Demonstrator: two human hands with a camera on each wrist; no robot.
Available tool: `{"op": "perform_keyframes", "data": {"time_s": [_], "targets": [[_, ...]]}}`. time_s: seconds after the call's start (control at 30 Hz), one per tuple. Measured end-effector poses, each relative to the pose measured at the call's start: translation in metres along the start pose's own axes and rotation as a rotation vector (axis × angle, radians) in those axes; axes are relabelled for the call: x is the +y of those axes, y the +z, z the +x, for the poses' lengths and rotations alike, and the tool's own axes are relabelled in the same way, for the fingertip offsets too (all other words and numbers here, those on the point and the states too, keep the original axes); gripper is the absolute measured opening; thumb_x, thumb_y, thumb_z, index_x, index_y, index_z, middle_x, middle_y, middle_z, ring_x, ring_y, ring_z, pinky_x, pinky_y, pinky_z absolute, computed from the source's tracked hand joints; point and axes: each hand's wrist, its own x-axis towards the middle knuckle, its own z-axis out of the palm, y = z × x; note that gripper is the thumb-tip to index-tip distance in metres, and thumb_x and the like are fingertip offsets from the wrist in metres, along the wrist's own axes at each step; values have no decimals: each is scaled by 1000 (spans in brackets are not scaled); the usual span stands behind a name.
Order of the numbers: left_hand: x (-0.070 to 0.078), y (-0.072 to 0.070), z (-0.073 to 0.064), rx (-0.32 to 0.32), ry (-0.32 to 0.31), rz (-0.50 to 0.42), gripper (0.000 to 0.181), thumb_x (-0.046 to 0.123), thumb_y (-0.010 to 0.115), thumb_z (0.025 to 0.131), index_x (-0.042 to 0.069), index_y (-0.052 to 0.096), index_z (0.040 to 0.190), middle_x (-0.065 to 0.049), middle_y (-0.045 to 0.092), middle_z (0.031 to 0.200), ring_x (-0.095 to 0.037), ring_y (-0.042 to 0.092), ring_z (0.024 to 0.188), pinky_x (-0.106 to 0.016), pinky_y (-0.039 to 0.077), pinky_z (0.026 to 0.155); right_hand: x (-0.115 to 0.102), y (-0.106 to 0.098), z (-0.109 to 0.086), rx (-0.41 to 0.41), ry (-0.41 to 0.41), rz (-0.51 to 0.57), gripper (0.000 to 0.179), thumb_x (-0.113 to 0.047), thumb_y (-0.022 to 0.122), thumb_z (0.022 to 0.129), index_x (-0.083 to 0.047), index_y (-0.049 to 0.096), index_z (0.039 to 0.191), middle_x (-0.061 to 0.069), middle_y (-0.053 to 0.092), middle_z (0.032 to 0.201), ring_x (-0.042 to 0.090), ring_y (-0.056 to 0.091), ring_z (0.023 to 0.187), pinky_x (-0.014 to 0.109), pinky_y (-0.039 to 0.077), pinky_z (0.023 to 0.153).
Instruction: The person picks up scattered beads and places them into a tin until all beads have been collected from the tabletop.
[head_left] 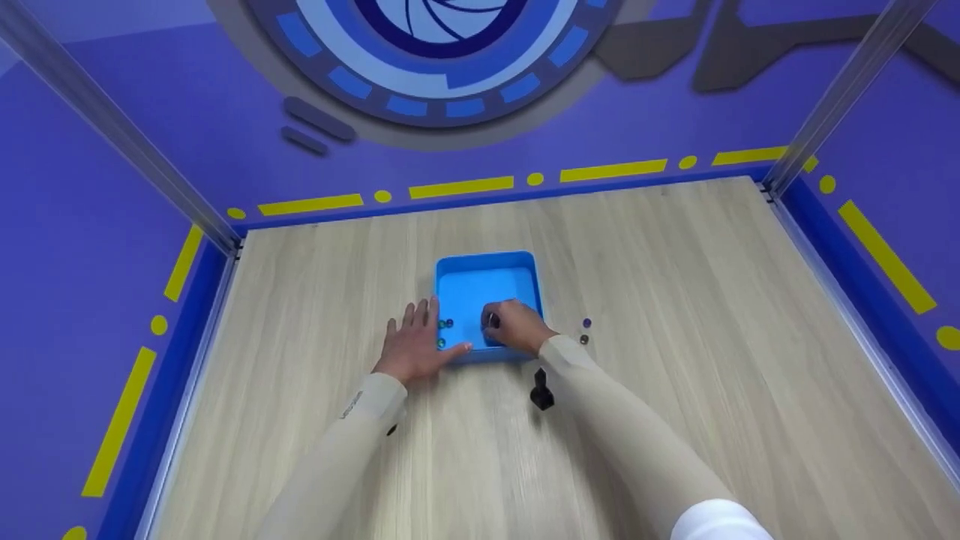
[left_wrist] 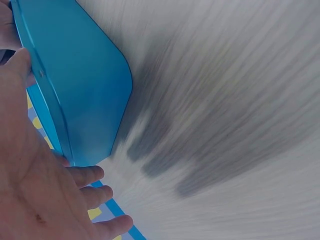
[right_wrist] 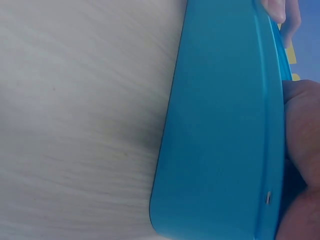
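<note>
When listed outward from the body, first: pale sleeves (head_left: 322, 457) behind left hand (head_left: 412, 352) and right hand (head_left: 516, 324); small black fitting (head_left: 541, 394) beside the right sleeve.

Left: unclenched, fingers straight and spread along the outer left wall of a blue tray (head_left: 484, 285), thumb over its near rim. Right: set inside the same tray, fingers curled low; anything gripped there, cannot tell.

Tray: between the hands and partly under the right, bare floor showing beyond.

Inside, just beside the left hand: three marbles (head_left: 441, 343), near the left wall. Step in hand, by judgement: placing or gathering marbles within the steadied tray. Next move, by judgement: raising the right hand over the rim before any reach for the outside pair.

Outside, just right of the right wrist: two loose marbles (head_left: 586, 323), apart from the tray.

Tabletop (head_left: 675, 262): wide open room right, left and beyond. Nearest edge for the right hand: tray rim. Farthest: purple-blue panels (head_left: 465, 165), well apart from both hands.
</note>
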Motion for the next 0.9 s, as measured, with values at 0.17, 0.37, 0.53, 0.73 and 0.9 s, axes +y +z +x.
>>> {"op": "perform_keyframes", "data": {"time_s": [0.17,0.37,0.53,0.73,0.9], "targets": [[0,0,0,4,2,-3,109,79,46,81,11,7,157,-14,16,163,-36,12,151,-62,14,117,-2,1,0,-3,17,-14,11,-19,64,92,-14,68,101,-1,68,90,14,60,80,33,53,81],[-1,0,0,8,6,13,107,78,46,82,10,9,156,-15,18,162,-36,15,150,-62,17,116,-1,2,2,0,9,-25,7,-17,64,92,-14,69,96,0,68,87,13,60,78,32,54,78],[-1,0,1,10,6,5,107,77,47,82,10,9,156,-14,18,162,-36,15,150,-63,16,116,-2,3,4,-4,10,-35,8,-18,64,92,-14,69,97,0,68,88,13,61,78,33,54,77],[-2,1,2,-16,-10,5,108,79,45,82,13,5,157,-13,14,163,-35,11,151,-62,14,117,-5,6,6,-16,39,-41,9,-20,64,93,-14,68,98,-1,68,87,13,61,78,36,54,84],[-1,0,2,-17,-3,-3,106,77,46,83,12,7,157,-13,15,163,-36,12,151,-62,15,117,-8,7,8,-28,55,-30,11,-20,65,92,-14,69,101,0,69,88,14,62,78,34,55,81]]}}
